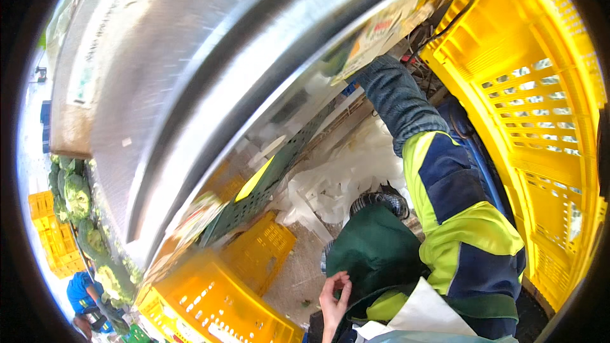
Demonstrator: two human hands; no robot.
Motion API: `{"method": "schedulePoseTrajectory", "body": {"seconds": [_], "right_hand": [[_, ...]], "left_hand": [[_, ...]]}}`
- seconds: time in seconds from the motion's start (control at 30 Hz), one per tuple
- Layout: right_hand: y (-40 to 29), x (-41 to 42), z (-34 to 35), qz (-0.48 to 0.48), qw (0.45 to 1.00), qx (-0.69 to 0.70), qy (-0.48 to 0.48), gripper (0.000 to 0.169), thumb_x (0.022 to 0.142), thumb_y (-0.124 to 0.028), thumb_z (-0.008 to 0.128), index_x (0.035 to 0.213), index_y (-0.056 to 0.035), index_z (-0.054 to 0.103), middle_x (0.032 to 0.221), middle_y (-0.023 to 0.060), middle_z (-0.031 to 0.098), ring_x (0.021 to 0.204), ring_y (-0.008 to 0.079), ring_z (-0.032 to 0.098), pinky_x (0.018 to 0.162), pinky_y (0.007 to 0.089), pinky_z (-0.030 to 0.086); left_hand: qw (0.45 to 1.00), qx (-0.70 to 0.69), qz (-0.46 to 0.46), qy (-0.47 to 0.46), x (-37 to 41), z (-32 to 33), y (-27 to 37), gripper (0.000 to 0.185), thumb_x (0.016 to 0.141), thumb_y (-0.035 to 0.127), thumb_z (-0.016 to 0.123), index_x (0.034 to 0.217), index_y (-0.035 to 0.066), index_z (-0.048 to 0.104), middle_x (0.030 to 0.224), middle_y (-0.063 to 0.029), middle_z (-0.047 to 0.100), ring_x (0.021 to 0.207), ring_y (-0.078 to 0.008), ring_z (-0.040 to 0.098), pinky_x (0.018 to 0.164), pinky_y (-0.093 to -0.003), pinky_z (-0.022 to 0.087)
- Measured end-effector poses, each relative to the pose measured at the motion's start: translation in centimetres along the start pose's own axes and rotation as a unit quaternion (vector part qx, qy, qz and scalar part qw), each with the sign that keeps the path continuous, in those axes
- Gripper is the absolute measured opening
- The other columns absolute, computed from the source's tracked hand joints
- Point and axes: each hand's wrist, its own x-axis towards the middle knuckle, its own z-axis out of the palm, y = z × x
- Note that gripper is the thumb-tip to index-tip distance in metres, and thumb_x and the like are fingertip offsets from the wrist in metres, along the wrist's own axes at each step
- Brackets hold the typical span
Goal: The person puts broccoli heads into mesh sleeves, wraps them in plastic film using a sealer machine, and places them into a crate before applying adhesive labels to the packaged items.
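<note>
My left hand is low in the view, beside the dark green apron. Its fingers are loosely curled, with the thumb apart and nothing seen in them. My right arm, in a yellow and navy sleeve with a blue-grey cuff, reaches forward and down under the table edge. The right hand itself is hidden past a printed carton. Above the arm runs the blurred metal rim of a worktable.
A large yellow plastic crate stands close to my right. Another yellow crate is at lower left. White scraps litter the floor. Several broccoli heads lie at far left, near a person in blue.
</note>
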Motion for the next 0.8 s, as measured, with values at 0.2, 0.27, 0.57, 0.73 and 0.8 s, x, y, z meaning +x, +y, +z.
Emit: {"method": "schedulePoseTrajectory", "body": {"seconds": [0.2, 0.27, 0.57, 0.73, 0.8], "right_hand": [[-14.0, -16.6, -13.1, 0.185, 0.825, 0.533, 0.011, 0.026, 0.085, -0.007, 0.068, 0.11, -0.0014, 0.065, 0.103, 0.0065, 0.067, 0.09, 0.0183, 0.063, 0.082, 0.0325, 0.051], [-17.1, -23.2, -21.1, 0.238, 0.828, 0.506, -0.05, 0.035, 0.081, -0.01, 0.075, 0.113, -0.0034, 0.065, 0.108, 0.0032, 0.066, 0.093, 0.0136, 0.062, 0.081, 0.0304, 0.051], [-25.9, -35.7, -56.1, 0.278, 0.726, 0.525, -0.346, 0.069, 0.074, -0.001, 0.079, 0.135, -0.0057, 0.049, 0.129, 0.008, 0.059, 0.114, 0.0197, 0.059, 0.099, 0.0348, 0.048], [-30.5, -38.5, -63.4, 0.157, 0.781, 0.377, -0.472, 0.061, 0.073, -0.003, 0.081, 0.13, -0.0044, 0.056, 0.123, 0.0056, 0.064, 0.109, 0.015, 0.06, 0.097, 0.0327, 0.048], [-32.0, -41.8, -62.5, 0.139, 0.792, 0.332, -0.493, 0.049, 0.076, -0.007, 0.081, 0.122, -0.0019, 0.063, 0.118, 0.0065, 0.067, 0.102, 0.0127, 0.062, 0.091, 0.029, 0.049]], "left_hand": [[0.994, -0.103, -0.001, -0.036, -3.6, -1.5, 5.0, 0.024, 0.093, 0.009, 0.062, 0.116, 0.001, 0.062, 0.097, -0.0047, 0.067, 0.089, -0.0118, 0.063, 0.083, -0.0263, 0.05], [0.96, -0.272, -0.03, -0.061, -4.3, -1.8, 7.0, 0.024, 0.094, 0.014, 0.062, 0.115, 0.001, 0.062, 0.095, -0.0047, 0.067, 0.089, -0.0127, 0.063, 0.083, -0.0254, 0.049], [0.798, -0.57, -0.175, -0.088, -7.0, 0.6, 11.4, 0.037, 0.096, 0.036, 0.058, 0.109, 0.001, 0.058, 0.092, -0.0068, 0.064, 0.089, -0.0204, 0.063, 0.082, -0.0332, 0.052], [0.863, -0.5, -0.017, 0.068, -13.3, -2.5, 13.1, 0.032, 0.097, 0.035, 0.057, 0.106, 0.004, 0.059, 0.088, -0.0035, 0.063, 0.08, -0.0134, 0.062, 0.072, -0.026, 0.049], [0.878, -0.47, 0.079, 0.039, -18.9, -6.6, 16.9, 0.031, 0.097, 0.033, 0.057, 0.108, 0.004, 0.059, 0.094, -0.0032, 0.061, 0.083, -0.0112, 0.058, 0.073, -0.0255, 0.047]]}}
